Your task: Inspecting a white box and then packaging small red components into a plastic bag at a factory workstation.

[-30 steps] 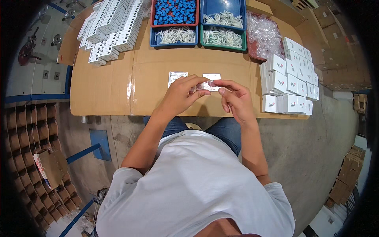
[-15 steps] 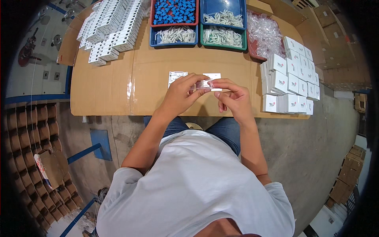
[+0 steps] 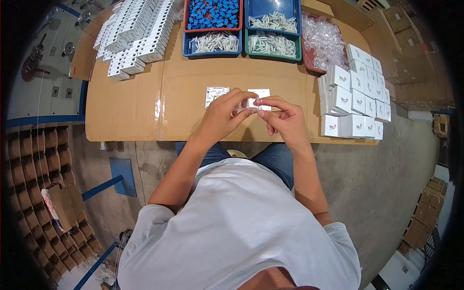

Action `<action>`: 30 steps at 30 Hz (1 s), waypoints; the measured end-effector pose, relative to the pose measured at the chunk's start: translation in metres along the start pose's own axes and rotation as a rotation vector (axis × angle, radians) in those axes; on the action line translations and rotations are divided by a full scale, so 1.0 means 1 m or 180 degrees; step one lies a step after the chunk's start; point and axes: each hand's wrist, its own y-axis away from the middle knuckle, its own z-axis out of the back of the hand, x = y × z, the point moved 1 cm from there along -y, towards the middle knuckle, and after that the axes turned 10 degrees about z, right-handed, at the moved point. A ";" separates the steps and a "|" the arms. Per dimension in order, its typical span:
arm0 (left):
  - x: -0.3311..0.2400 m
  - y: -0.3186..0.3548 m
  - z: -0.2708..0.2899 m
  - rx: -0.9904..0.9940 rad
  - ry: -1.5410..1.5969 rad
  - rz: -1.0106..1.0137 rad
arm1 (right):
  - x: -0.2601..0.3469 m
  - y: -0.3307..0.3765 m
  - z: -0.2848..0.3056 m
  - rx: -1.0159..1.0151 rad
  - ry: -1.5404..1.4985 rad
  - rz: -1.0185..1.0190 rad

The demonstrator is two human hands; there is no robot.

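Note:
A small clear plastic piece (image 3: 251, 103) is pinched between my two hands above the near middle of the table. The thumb and fingers of my left hand (image 3: 221, 116) close on its left end. My right hand (image 3: 289, 123) grips its right end with thumb and forefinger, the other fingers curled. Behind my left hand lies a white plastic frame (image 3: 212, 93) with cutouts, partly covered by the fingers. Just behind the clear piece, a flat white square plate (image 3: 263, 92) rests on the cardboard, its near part hidden.
The cardboard-covered table (image 3: 128, 106) bears stacked white parts (image 3: 137, 48) at far left and piled white square boxes (image 3: 357, 104) at right. At the back stand a red tray (image 3: 212, 31) of blue pieces, blue (image 3: 212, 55) and green (image 3: 273, 59) trays of white plugs, and clear plastic parts (image 3: 324, 43).
My right thumb has moved up and left onto the clear plastic piece, and that hand has shifted slightly left. The left hand stays nearly still.

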 end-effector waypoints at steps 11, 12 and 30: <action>0.004 -0.006 0.011 0.0110 -0.0369 0.0255 | 0.011 0.002 0.001 0.0177 0.0603 -0.0015; 0.003 -0.006 0.012 0.0181 -0.0413 0.0412 | 0.011 0.003 0.000 0.0162 0.0661 0.0007; -0.002 -0.008 -0.002 -0.0089 -0.0252 -0.0430 | 0.000 -0.003 0.005 0.0414 0.1432 0.0940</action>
